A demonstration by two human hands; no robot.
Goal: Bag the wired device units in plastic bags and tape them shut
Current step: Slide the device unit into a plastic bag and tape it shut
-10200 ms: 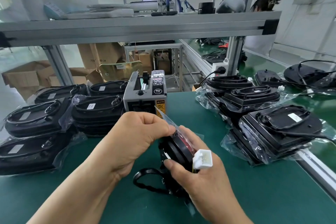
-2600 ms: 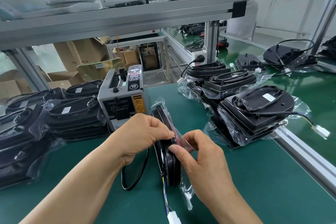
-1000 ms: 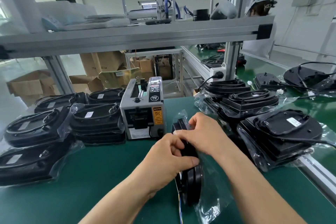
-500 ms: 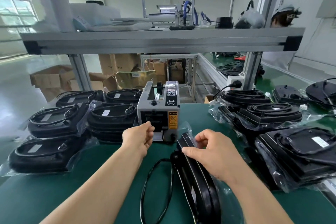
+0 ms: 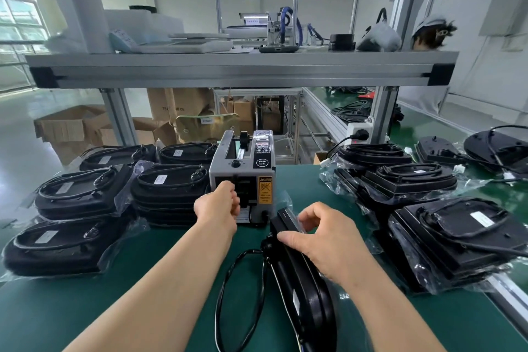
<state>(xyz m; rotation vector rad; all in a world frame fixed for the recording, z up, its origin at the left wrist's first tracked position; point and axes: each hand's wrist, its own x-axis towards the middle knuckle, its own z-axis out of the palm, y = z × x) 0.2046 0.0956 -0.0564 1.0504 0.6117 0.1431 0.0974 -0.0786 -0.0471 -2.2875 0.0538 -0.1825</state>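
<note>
Green bench matting (image 5: 114,308) carries the work. Nearest, the wired device unit (image 5: 303,288) is stood on edge in its plastic bag (image 5: 287,204), with its cable (image 5: 221,294) looped on the mat. Its top is gripped by the right hand (image 5: 323,240). Beyond, the left hand (image 5: 218,206) is curled at the tape dispenser (image 5: 243,168) outlet; whether tape is pinched cannot be told. The bag's fold should be pinned flat while a strip is drawn off cleanly. Bagged units (image 5: 85,191) are stacked behind.

Centre frame: tape dispenser (image 5: 243,177) on the table (image 5: 114,308). Left of it, bagged units (image 5: 85,194) in stacks; right of it, more bagged stacks (image 5: 457,237). Lower centre, before the dispenser, one unit (image 5: 303,288) stands on edge, its cable (image 5: 228,294) looped to the left. Overhead, a shelf (image 5: 228,71); behind at mid-left, boxes (image 5: 85,128).
</note>
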